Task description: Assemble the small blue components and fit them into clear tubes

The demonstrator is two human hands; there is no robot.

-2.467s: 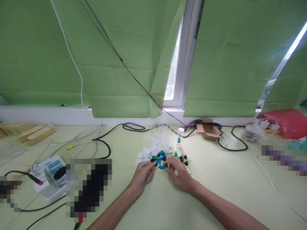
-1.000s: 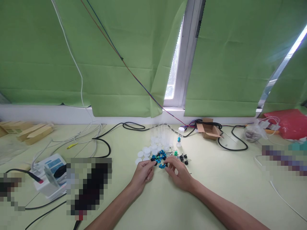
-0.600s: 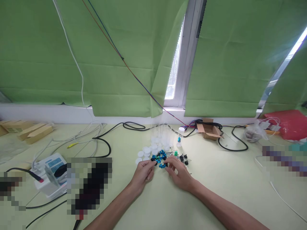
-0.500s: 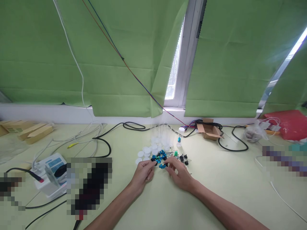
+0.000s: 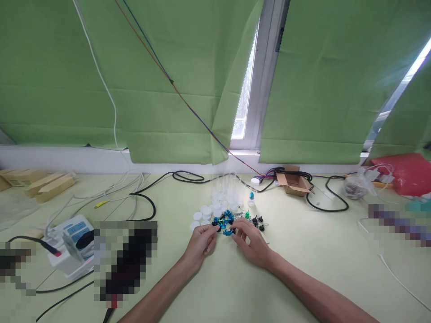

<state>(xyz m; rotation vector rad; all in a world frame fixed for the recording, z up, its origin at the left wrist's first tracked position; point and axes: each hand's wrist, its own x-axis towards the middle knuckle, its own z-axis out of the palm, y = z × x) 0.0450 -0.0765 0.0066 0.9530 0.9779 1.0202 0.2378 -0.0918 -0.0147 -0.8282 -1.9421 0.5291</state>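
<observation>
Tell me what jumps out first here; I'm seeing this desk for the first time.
Green blinds fill the upper half of the picture. On the pale desk, the left hand and right hand meet at a pile of small blue parts, with white caps just behind it.

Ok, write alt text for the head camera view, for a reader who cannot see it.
Two bare hands, left hand and right hand, pinch at a heap of small blue and black parts on a pale green table. White caps and clear vials stand just beyond, with black cables, a small cardboard box and green blinds behind.
</observation>
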